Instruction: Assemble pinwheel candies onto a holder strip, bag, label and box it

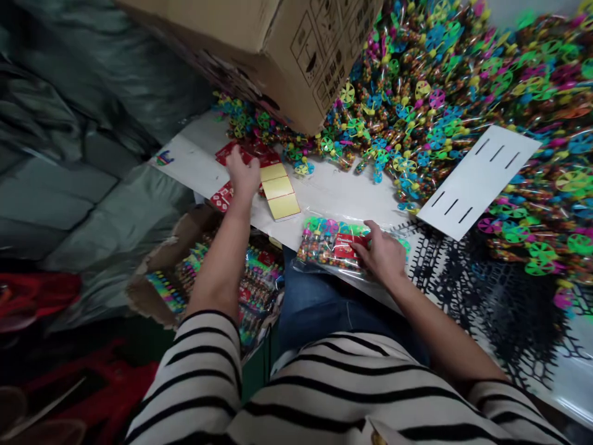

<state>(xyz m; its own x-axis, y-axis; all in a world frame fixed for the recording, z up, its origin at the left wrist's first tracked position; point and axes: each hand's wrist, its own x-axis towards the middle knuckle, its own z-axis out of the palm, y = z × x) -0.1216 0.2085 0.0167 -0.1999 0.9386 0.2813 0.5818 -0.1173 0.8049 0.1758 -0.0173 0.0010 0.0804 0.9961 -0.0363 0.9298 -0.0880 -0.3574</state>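
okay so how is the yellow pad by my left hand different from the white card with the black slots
The yellow rectangular pad is small and plain-faced; the white slotted card is far larger and carries six dark slits. The pad lies on bare white tabletop beside the left hand, while the card rests tilted on the heap of colourful pinwheel toys. Both are flat, rectangular and lie skewed to the table edge.

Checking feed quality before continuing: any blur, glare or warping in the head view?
Head view: edges bow from wide-angle distortion; the left hand on red cards is slightly smeared; clear wrappers in the multicoloured pinwheel-toy heap glint; lighting is even, dim at left.
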